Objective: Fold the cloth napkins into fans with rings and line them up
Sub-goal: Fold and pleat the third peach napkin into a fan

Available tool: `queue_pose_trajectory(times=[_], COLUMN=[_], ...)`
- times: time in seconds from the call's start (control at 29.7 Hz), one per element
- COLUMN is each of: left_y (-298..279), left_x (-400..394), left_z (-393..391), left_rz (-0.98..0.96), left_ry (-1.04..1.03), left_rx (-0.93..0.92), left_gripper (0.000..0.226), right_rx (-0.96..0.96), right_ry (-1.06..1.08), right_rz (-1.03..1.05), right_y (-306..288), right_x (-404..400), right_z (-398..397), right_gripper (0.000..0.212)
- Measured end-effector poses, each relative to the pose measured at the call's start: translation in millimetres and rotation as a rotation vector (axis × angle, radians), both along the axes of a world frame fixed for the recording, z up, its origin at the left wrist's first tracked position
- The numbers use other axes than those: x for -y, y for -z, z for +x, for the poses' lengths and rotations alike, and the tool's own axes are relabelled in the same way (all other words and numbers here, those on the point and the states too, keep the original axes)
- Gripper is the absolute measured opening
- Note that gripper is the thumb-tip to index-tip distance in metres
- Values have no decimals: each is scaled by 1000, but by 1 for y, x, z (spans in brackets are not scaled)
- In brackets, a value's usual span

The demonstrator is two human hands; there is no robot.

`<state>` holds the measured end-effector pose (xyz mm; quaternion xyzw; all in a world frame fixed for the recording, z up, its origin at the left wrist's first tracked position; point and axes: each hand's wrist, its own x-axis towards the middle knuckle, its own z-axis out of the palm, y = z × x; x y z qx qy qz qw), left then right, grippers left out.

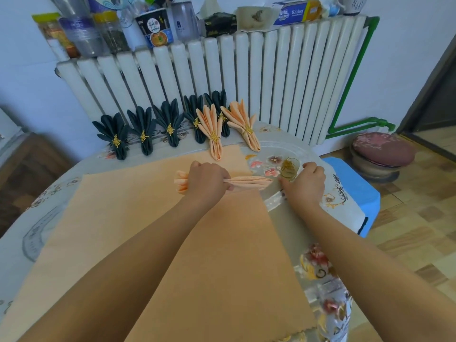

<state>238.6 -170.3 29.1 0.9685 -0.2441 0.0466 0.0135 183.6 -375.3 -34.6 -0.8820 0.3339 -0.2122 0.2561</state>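
Note:
My left hand (pixel 208 180) grips a pleated peach napkin (pixel 249 181) around its middle, its folds sticking out both sides. My right hand (pixel 304 183) is curled beside a gold napkin ring (pixel 289 169), touching it; whether it grips the ring I cannot tell. A flat peach cloth (pixel 172 243) lies spread under my arms. Along the table's far edge stand several dark green fans (pixel 143 129) with gold rings, and two peach fans (pixel 214 130) (pixel 243 124) at the right end of the row.
The floral tablecloth (pixel 320 265) covers a round table against a white radiator (pixel 222 75), whose top holds jars, bottles and boxes. A blue stool (pixel 355 191) and a padded round stool (pixel 382 150) stand on the right.

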Motion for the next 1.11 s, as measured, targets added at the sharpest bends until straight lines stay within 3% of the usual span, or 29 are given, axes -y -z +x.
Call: queue_pose_trajectory(times=[0.2,0.4,0.67,0.81,1.11], left_y=[12,13,11,11,0], left_x=[2,2,-7,-15,-43], left_z=[12,14,5,-2,-19], left_rz=[7,-3,-6,-22,-79], left_ry=[-3,-1,-8,-1,-52], left_rx=[8,15,8,-3,-60], left_gripper=[36,35,35,34,31], right_rx=[9,40,-135,-116,217], right_ry=[-35,-40,-26,-44,-218], right_rz=[-25,-2,-199,-107,182], right_y=[6,9,8,7,-2], right_x=[3,3,6,8,-8], right_z=[26,25,9,5,-25], right_gripper=[67,42,49,44,45])
